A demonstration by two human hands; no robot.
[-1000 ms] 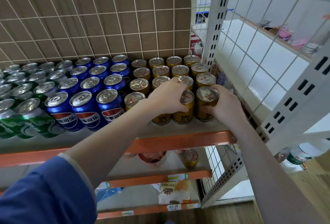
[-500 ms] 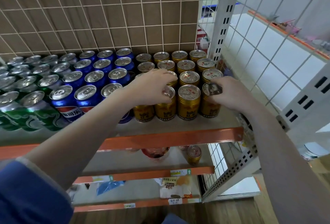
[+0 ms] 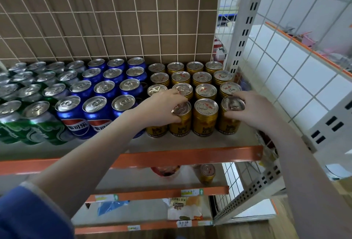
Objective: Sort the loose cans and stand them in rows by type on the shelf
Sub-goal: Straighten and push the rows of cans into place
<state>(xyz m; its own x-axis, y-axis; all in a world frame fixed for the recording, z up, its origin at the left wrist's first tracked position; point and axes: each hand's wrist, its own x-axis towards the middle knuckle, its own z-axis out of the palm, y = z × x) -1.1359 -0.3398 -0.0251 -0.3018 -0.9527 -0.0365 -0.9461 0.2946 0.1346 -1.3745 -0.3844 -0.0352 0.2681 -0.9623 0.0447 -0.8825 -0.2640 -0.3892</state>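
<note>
The shelf carries upright cans in rows by type: green cans on the left, blue cans in the middle, gold cans on the right. My left hand curls over the front gold cans at the left of that block, fingers round the second gold can. Round the front right gold can, my right hand grips with fingers on its lid and thumb on its side.
A wire grid backs the shelf, and a white slotted upright stands just right of the gold cans. On the lower shelf stands a lone gold can beside a red bowl. A snack packet lies further down.
The view has shifted a little. My left hand slid along the front gold cans and now sits on the two left ones. My right hand stays on the front right can.
</note>
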